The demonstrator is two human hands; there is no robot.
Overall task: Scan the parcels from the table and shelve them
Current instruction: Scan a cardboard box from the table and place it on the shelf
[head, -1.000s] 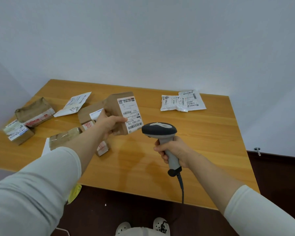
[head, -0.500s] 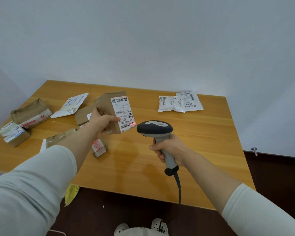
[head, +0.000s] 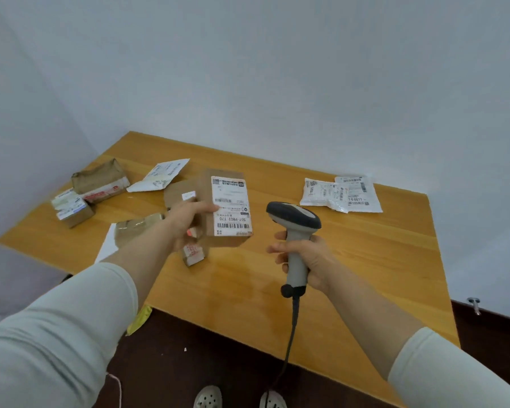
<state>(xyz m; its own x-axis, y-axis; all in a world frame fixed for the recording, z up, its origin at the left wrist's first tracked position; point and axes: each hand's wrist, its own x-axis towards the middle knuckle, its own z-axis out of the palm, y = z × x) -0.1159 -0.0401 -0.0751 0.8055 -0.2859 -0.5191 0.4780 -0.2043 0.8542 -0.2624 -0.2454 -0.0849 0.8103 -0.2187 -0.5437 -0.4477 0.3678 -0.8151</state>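
Mid-scan: left grip clenched on cardboard box, held above wooden worktop.
Right grip wrapped around the grey pistol-shaped scanner; red scan line seen earlier on the box's white label was gone.

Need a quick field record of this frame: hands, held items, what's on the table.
left hand: holds a cardboard box above the table, label facing the camera
right hand: grips a barcode scanner by its handle, head toward the box
scanner cable: hangs below the table edge
table: wooden, set against a white wall
table left: several brown parcels and a white mailer
table right: two white bags, overlapping
shelf: not in view
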